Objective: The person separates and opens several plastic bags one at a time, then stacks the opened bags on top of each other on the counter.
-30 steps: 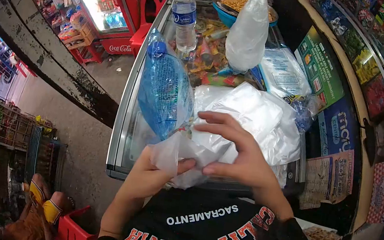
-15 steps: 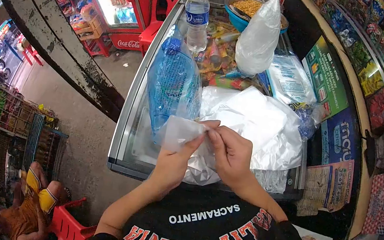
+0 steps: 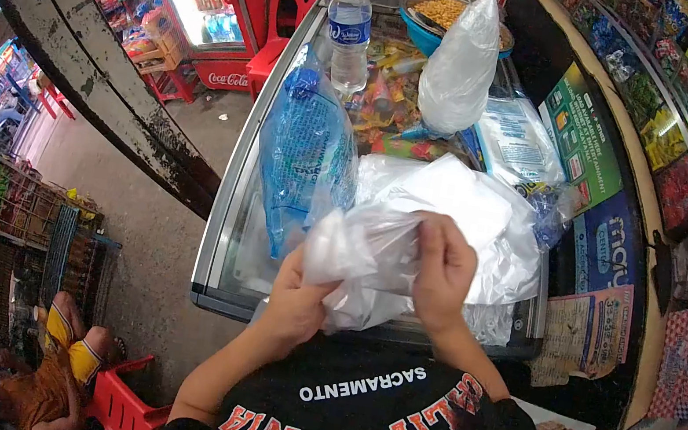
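A thin, clear plastic bag [image 3: 364, 249] stretches between my two hands, slightly blurred. My left hand [image 3: 298, 299] is closed around its lower left part. The fingers of my right hand [image 3: 444, 273] pinch its upper right edge. Beneath them, a pile of white plastic bags [image 3: 497, 265] lies on the glass-topped freezer. Just beyond my left hand is a blue plastic packet [image 3: 304, 151] of bags. Farther back stand a water bottle [image 3: 349, 29] and a tall white plastic-wrapped cone [image 3: 461, 68].
A blue basin [image 3: 424, 38] holds orange-yellow food at the far end. Another bag packet [image 3: 519, 143] lies right of the cone. Shelves of snacks [image 3: 683, 150] line the right. On the left are a wooden post [image 3: 100, 63], a red chair [image 3: 124, 405] and a seated person.
My hands have moved apart, the right one going right and up. The bag, earlier bunched between my fingertips, is now spread out between them.
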### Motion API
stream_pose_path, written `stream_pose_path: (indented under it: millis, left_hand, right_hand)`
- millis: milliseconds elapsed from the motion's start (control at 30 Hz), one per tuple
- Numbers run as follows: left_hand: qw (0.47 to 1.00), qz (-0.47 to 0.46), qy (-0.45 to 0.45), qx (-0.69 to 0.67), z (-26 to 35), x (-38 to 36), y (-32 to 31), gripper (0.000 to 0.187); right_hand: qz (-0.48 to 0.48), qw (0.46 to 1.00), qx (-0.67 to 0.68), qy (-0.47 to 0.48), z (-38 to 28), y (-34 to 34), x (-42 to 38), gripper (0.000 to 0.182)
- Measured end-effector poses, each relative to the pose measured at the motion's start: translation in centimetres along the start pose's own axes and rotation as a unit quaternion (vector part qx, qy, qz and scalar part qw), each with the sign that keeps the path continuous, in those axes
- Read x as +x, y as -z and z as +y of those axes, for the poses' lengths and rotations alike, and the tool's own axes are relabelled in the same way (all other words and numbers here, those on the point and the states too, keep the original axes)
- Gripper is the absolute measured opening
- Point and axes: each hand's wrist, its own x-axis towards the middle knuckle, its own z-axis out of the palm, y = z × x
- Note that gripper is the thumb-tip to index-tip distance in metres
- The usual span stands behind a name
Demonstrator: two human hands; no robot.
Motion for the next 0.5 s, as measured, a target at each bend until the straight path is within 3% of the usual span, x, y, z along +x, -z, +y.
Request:
stream_pose_path:
  millis: [100,167,233,267,300,367,433,500]
  left_hand:
    - [0.997,0.080,0.001,-0.022,0.9,-0.4,0.4,0.025]
    - [0.980,-0.132,-0.062,-0.139,1.5,0.2,1.6,0.015]
    - [0.986,-0.097,-0.053,-0.124,3.1,-0.6,0.7,0.013]
    - [1.000,0.016,-0.006,0.011,3.6,-1.0,0.3,0.013]
    - [0.980,0.128,0.041,0.145,3.9,-1.3,0.3,0.012]
    - [0.980,0.103,-0.007,0.171,2.7,-1.1,1.2,0.021]
    - [0.972,0.021,-0.044,0.228,3.1,0.0,-1.1,0.041]
    - [0.974,-0.006,-0.057,0.221,2.6,0.3,-1.3,0.044]
  right_hand:
    - [0.096,0.982,0.144,-0.072,0.9,1.4,1.3,0.020]
    - [0.107,0.955,0.257,-0.106,0.3,2.0,2.3,0.016]
    - [0.066,0.950,0.283,-0.118,-0.2,2.3,2.2,0.010]
    - [0.066,0.950,0.283,-0.118,-0.5,2.1,2.0,0.010]
    - [0.024,0.963,0.254,-0.091,-0.9,1.6,1.7,0.008]
    - [-0.051,0.967,0.236,-0.078,-1.1,0.6,1.0,0.009]
    - [-0.084,0.967,0.238,-0.045,-1.2,-1.2,0.4,0.009]
    - [-0.116,0.967,0.221,-0.041,-1.2,-2.1,-0.1,0.009]
